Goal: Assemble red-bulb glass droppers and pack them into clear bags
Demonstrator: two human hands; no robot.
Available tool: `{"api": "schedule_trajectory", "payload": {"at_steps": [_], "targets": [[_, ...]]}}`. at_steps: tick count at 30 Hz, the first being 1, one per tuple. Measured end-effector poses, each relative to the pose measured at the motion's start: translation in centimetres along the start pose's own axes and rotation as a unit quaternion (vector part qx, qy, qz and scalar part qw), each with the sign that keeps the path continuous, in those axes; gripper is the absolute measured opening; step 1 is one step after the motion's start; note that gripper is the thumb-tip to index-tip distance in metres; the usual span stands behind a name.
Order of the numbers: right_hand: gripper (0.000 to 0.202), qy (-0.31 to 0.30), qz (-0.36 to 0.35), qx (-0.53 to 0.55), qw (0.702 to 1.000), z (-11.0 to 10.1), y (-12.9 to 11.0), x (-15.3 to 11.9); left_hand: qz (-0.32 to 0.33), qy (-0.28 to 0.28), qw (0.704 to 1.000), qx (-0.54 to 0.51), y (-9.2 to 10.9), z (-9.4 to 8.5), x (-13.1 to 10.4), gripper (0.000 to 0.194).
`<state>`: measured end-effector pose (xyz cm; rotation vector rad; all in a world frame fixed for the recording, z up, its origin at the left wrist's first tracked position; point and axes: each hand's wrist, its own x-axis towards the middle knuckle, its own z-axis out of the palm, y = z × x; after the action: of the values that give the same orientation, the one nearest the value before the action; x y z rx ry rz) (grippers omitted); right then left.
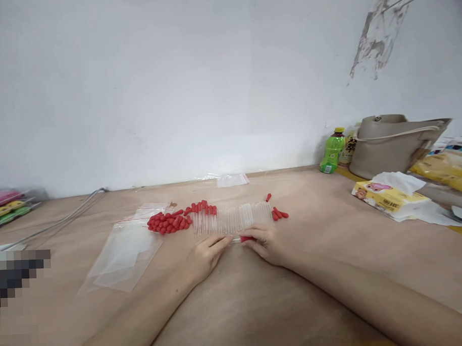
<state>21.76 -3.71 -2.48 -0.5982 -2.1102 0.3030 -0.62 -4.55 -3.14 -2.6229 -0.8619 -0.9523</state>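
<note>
My left hand pinches the left end of a thin clear tube just in front of a row of similar tubes. At the tube's right end, my right hand has its fingers closed on a red rubber bulb. Side by side behind both hands lie the clear tubes; several at the left of the row have red bulbs on their far ends. A pile of loose red bulbs sits left of the row, and several more bulbs lie to its right.
Clear plastic bags lie at the left, near a grey cable. A small bag rests by the wall. At the right stand a tissue pack, a green bottle and a beige bag.
</note>
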Motion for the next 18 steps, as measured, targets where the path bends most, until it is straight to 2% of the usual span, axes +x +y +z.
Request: {"api": "schedule_trajectory", "payload": {"at_steps": [7,11,18], "targets": [[0.018,0.002,-0.036,-0.008,0.999,0.1,0.48,-0.23,0.037,-0.007,0.999,0.008,0.12,-0.02,0.34,0.036],[0.017,-0.005,-0.055,-0.018,0.998,0.17,0.84,-0.17,0.054,-0.034,0.997,0.033,0.45,-0.37,0.67,0.034],[0.018,-0.034,-0.061,-0.091,0.993,0.32,0.82,-0.29,0.083,-0.056,0.993,0.063,0.73,-0.57,0.95,0.033]]}}
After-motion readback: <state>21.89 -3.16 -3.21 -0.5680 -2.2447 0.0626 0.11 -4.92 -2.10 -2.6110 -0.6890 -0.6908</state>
